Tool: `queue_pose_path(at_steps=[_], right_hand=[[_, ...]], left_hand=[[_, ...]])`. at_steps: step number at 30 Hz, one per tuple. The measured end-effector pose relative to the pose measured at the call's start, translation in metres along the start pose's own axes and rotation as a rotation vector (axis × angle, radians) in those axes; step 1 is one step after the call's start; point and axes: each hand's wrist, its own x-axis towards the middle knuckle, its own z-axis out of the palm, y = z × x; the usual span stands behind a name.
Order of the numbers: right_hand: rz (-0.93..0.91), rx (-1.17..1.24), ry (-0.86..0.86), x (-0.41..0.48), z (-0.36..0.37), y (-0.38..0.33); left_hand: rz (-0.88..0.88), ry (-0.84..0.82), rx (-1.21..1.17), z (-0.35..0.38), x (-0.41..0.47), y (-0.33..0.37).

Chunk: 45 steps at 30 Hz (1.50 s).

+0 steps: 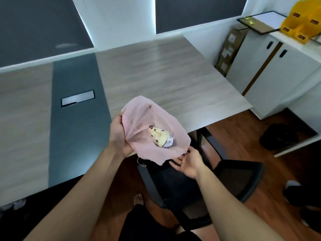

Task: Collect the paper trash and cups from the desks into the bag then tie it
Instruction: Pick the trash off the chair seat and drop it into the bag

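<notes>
Desk [156,70]: pink bag [139,117] held open over its near edge. Left hand [119,134] curls its fingers round the rim; right hand [189,162] sits below, fingers loosely spread. Cup [159,136] and crumpled paper [169,142] are inside. Collecting looks done; next, gather the mouth and tie.

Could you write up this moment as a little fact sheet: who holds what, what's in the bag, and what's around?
left hand: grips the side of the bag's rim
right hand: open, palm up, at the bag's lower edge; contact unclear
bag: thin, pink, mouth open, not tied
contents: a spotted cup on its side, with crumpled paper beside it
desk: wood-look top with a dark strip
below the hands: black chair
right side: white cabinet with yellow bins on top
</notes>
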Motion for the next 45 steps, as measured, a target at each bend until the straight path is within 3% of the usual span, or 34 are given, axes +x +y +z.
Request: queue_pose_path(at_steps=[5, 8, 11, 14, 17, 20, 26, 28, 31, 33, 36, 42, 45], right_hand=[[-0.029, 0.017, -0.057, 0.009, 0.035, -0.022], [-0.132, -0.105, -0.009, 0.009, 0.057, -0.040], [-0.419, -0.268, 0.179, 0.009, 0.082, -0.055], [-0.754, -0.617, 0.335, 0.013, 0.106, -0.074], [-0.840, -0.757, 0.373, 0.009, 0.135, -0.089], [-0.989, -0.688, 0.526, 0.012, 0.150, -0.106], [-0.902, -0.659, 0.734, 0.033, 0.158, -0.139], [-0.858, -0.659, 0.663, 0.037, 0.165, -0.149], [-0.656, -0.482, 0.413, 0.044, 0.175, -0.156], [-0.681, -0.283, 0.321, 0.048, 0.184, -0.163], [-0.771, -0.137, 0.249, 0.054, 0.197, -0.171], [-0.452, -0.286, 0.221, 0.067, 0.194, -0.152], [-0.414, -0.318, 0.215, 0.072, 0.188, -0.137]], left_hand=[[0.000, 0.039, -0.001, -0.024, 0.021, 0.028], [0.001, 0.061, 0.109, -0.052, 0.046, 0.046], [0.011, 0.111, 0.285, -0.088, 0.076, 0.056], [0.052, 0.120, 0.568, -0.116, 0.103, 0.064], [0.112, 0.222, 0.917, -0.142, 0.130, 0.072], [0.151, 0.358, 1.133, -0.159, 0.156, 0.083], [0.113, 0.492, 1.211, -0.191, 0.187, 0.111], [0.090, 0.515, 1.098, -0.203, 0.199, 0.119], [0.037, 0.442, 0.745, -0.209, 0.209, 0.128], [0.027, 0.401, 0.485, -0.205, 0.212, 0.138], [0.097, 0.379, 0.299, -0.201, 0.216, 0.150], [0.039, 0.299, 0.317, -0.205, 0.217, 0.158], [-0.026, 0.265, 0.402, -0.212, 0.215, 0.150]])
